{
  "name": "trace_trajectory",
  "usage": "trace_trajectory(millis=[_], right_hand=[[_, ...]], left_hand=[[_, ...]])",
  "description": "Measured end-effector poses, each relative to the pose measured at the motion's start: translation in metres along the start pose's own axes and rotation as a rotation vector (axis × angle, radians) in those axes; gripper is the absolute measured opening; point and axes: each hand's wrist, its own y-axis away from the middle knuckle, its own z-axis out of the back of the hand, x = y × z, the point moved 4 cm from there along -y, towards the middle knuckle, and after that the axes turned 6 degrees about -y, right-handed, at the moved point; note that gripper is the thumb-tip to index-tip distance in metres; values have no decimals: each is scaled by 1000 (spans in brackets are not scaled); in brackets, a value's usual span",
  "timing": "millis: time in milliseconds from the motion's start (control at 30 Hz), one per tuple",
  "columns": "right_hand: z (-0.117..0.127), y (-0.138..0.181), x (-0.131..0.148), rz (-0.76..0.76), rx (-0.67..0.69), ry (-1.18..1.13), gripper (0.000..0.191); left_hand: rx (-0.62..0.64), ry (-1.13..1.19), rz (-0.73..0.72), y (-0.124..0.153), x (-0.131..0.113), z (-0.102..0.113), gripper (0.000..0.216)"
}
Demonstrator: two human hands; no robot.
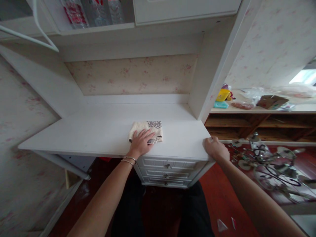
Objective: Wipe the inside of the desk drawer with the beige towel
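Observation:
A folded cream cloth (138, 126) with a dark leafy pattern lies on the white desk (103, 131). My left hand (142, 142), with bangles at the wrist, rests flat on its near side, fingers stretched out and apart. At the desk's right front corner, my right hand (216, 148) is curled over the edge, its fingertips partly hidden. Below the desktop, a white drawer unit (166, 172) has round knobs on its drawers.
Overhead, a shelf (123, 26) holds several plastic bottles (98, 13), and a white bent rod (27, 38) juts in at left. To the right are a low wooden shelf (229, 122) with bags and a box (271, 101), and a chandelier (269, 164).

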Motion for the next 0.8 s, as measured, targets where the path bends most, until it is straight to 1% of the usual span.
trace_trajectory(millis=[267,800], right_hand=[[2,2,0,-11,-5,-16,62],[1,7,-4,-34,-14,-49,63]], left_hand=[[-34,42,-11,1,1,-1,54],[-47,53,5,4,0,2,55]])
